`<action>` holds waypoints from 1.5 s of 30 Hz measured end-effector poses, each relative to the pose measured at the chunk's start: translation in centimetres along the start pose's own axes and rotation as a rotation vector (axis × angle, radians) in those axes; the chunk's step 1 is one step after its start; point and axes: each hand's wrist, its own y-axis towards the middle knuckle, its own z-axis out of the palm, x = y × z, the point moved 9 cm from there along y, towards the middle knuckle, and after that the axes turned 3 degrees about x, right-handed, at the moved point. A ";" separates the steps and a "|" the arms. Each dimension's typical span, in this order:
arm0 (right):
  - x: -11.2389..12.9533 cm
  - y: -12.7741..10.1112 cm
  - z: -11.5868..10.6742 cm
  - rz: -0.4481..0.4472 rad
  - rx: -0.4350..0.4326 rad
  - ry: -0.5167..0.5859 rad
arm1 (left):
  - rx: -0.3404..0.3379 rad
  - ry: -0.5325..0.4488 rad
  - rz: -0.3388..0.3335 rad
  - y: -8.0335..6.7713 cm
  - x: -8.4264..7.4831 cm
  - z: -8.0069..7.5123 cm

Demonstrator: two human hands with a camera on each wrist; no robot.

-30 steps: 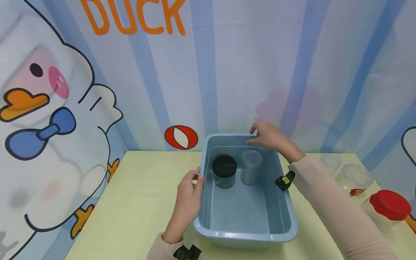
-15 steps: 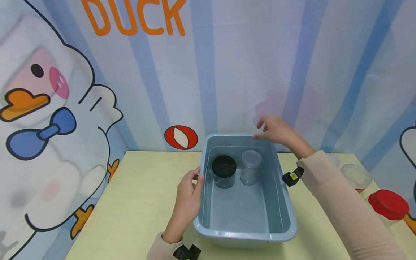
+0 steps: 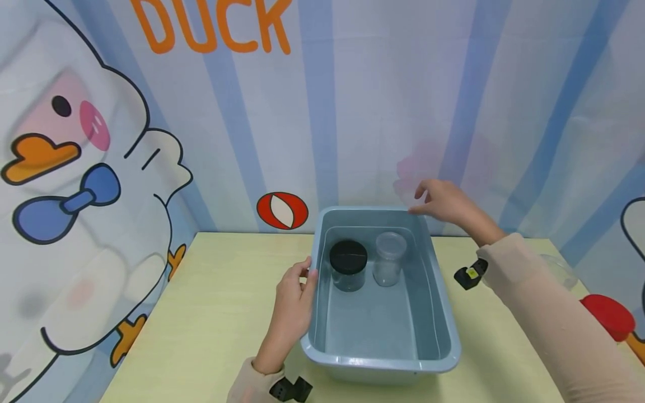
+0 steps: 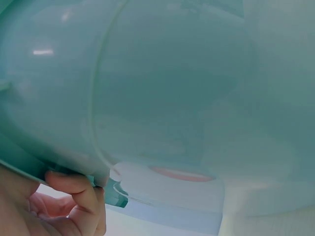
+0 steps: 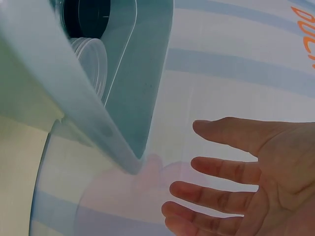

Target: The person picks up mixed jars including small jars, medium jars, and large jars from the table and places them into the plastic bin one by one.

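A light blue plastic basin [image 3: 381, 365] stands on the table. Inside it are a clear jar with a black lid [image 3: 348, 257] and a narrower clear jar with a translucent lid [image 3: 389, 260], both upright near the far end. My left hand [image 3: 294, 305] holds the basin's left rim; in the left wrist view its curled fingers [image 4: 81, 196] sit at the rim's edge. My right hand [image 3: 445, 201] hovers by the basin's far right corner, holding nothing. In the right wrist view that hand [image 5: 266, 177] has its fingers spread, apart from the basin.
At the right of the table, a jar with a red lid [image 3: 608, 316] and a clear round container [image 3: 558, 268] are partly hidden behind my right sleeve. A printed cloth backdrop [image 3: 373, 112] rises right behind the table's far edge.
My right hand has drawn away to the right, from above the basin's far end to its far right corner. The left hand and the jars in the basin stay put.
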 end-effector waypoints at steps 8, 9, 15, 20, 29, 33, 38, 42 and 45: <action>-1.6 -0.7 -0.5 0.015 -0.013 -0.008 | 0.008 -0.005 -0.016 0.1 0.1 0.1; -1.8 -0.8 -0.6 0.017 -0.013 -0.007 | 0.009 -0.006 -0.018 0.0 0.1 0.1; -3.2 -1.3 -0.8 0.032 -0.013 -0.017 | 0.006 -0.003 -0.023 0.0 0.1 0.1; -4.0 -1.7 -1.0 0.039 -0.017 -0.024 | 0.001 -0.002 -0.021 -0.1 0.0 0.0; -5.8 -2.6 -1.0 0.067 -0.005 -0.016 | 0.003 0.003 -0.019 0.0 0.0 0.0; -6.5 -2.9 -0.9 0.086 0.005 -0.017 | 0.001 -0.003 -0.010 0.0 -0.1 0.0; -7.7 -3.2 -0.7 0.100 0.011 -0.019 | 0.004 -0.013 0.005 0.1 -0.2 0.0; -8.7 -3.5 -0.6 0.111 0.018 -0.039 | 0.009 -0.015 0.001 0.1 -0.1 0.1; -9.4 -3.7 -0.4 0.126 0.028 -0.052 | 0.008 -0.011 -0.002 0.1 0.0 0.2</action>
